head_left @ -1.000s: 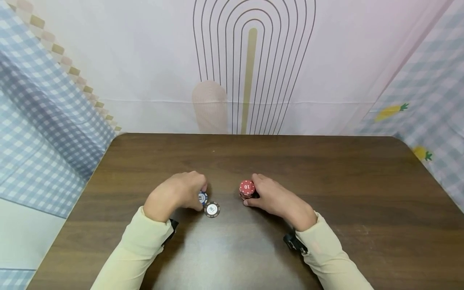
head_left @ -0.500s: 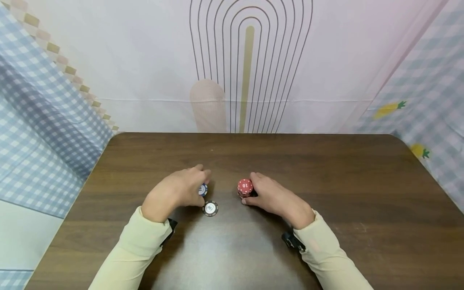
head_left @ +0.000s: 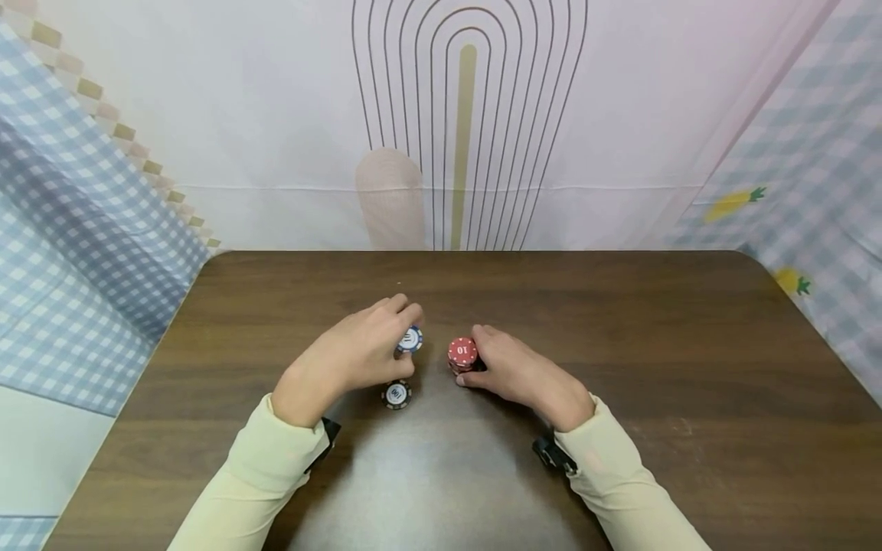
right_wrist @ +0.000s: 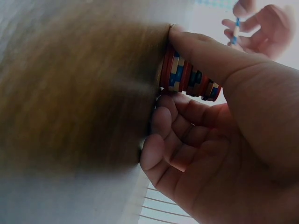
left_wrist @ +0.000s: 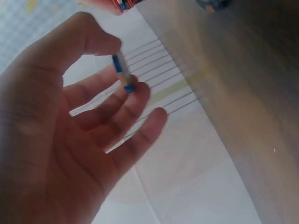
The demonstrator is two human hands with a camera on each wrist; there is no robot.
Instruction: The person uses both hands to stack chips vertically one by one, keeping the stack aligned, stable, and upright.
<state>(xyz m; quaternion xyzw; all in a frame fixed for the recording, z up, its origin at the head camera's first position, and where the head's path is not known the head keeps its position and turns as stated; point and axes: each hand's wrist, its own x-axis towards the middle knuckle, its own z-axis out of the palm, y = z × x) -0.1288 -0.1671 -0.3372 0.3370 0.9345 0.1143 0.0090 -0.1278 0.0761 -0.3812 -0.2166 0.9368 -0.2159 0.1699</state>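
1. My left hand (head_left: 351, 356) pinches 1 thin blue-and-white chip (head_left: 409, 339) above the smooth wood table (head_left: 689, 360).
2. My right hand (head_left: 513, 373) grips the ridged red stack (head_left: 462, 354), which stands on the table.
3. A flat black round chip (head_left: 396, 394) lies beside my left hand.

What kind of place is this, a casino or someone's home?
Probably a small makeshift recording corner, not a casino: a plain brown table hemmed in by hung printed cloths, with only a few poker chips, a red stack and a blue chip.
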